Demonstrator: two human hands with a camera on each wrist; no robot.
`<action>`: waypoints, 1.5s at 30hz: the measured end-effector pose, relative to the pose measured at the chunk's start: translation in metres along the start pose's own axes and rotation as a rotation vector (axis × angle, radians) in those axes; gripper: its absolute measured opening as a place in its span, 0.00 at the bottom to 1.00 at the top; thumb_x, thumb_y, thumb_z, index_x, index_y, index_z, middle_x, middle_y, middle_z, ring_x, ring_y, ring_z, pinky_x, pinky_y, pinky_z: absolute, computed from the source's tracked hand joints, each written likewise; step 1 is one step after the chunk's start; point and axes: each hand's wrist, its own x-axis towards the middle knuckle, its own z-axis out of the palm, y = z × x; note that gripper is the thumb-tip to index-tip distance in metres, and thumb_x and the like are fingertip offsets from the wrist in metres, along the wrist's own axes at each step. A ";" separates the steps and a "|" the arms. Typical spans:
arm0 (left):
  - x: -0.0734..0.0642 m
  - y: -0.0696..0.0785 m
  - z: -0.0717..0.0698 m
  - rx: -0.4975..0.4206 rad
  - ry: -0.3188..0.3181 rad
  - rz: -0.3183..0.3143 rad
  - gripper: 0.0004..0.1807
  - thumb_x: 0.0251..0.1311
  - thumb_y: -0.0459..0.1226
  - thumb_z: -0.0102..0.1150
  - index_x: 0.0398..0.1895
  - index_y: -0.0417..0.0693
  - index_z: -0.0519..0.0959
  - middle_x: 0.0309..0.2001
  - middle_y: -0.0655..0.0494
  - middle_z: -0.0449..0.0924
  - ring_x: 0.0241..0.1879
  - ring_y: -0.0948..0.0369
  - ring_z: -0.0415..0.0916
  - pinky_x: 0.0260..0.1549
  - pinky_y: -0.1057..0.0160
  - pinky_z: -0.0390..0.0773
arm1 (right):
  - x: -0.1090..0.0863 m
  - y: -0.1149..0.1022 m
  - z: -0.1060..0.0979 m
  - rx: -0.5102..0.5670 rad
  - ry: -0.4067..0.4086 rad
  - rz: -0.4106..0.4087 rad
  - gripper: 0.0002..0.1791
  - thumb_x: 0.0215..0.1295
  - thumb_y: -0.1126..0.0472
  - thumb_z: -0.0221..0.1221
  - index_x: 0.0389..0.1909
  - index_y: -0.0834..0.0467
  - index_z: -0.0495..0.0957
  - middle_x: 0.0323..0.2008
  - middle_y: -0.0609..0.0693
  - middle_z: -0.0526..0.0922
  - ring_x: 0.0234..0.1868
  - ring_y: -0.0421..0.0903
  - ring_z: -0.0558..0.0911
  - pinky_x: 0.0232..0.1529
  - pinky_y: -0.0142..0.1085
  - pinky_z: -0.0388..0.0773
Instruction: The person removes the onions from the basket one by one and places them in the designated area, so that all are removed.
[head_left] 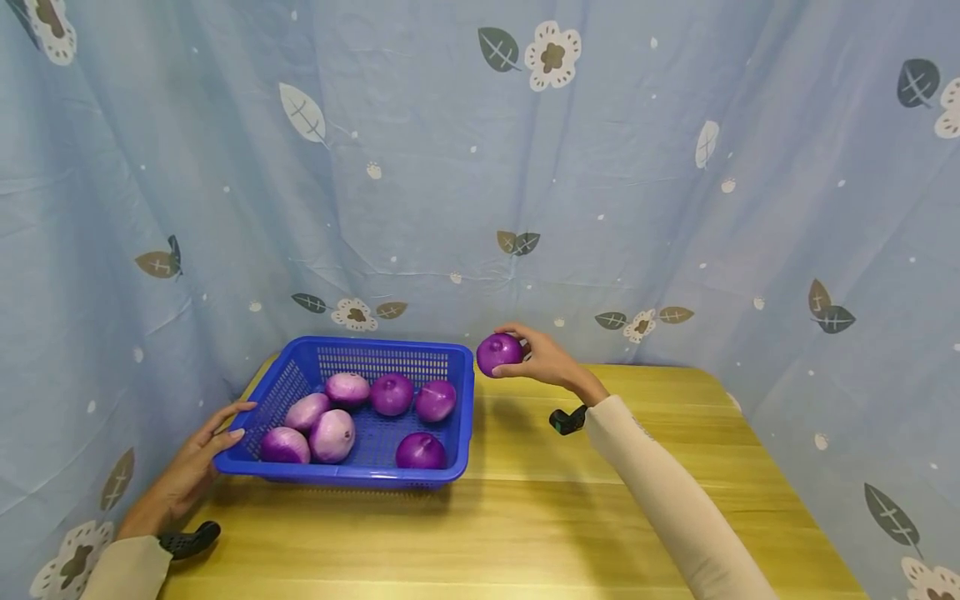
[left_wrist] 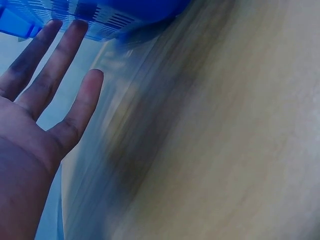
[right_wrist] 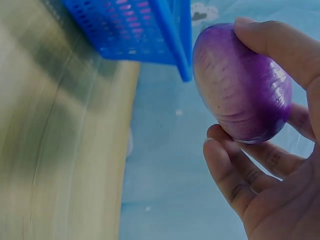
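Observation:
My right hand (head_left: 542, 360) grips a purple onion (head_left: 497, 355) between thumb and fingers, raised above the table just past the right rim of a blue plastic basket (head_left: 352, 473). In the right wrist view the onion (right_wrist: 240, 82) shows a pale side and a glossy purple side. At the basket's left rim rests my left hand (head_left: 197, 462), its fingers extended. The left wrist view has those fingers (left_wrist: 82, 102) straight and spread, with tips by the basket's slotted wall (left_wrist: 107, 22). Several purple and whitish onions (head_left: 332, 436) lie inside the basket, mostly in its left and back parts.
The basket stands on the left of a yellow wood-grain table (head_left: 517, 517). A light blue curtain (head_left: 450, 167) with leaf and flower prints hangs close behind the table and along both sides. Each wrist carries a black camera mount (head_left: 567, 420).

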 end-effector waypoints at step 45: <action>-0.001 0.000 -0.001 -0.057 -0.020 0.010 0.26 0.82 0.34 0.39 0.78 0.63 0.63 0.58 0.69 0.75 0.48 0.62 0.84 0.43 0.60 0.85 | -0.012 0.081 0.019 0.063 0.112 0.214 0.45 0.58 0.48 0.76 0.74 0.55 0.67 0.60 0.60 0.76 0.58 0.58 0.78 0.57 0.51 0.78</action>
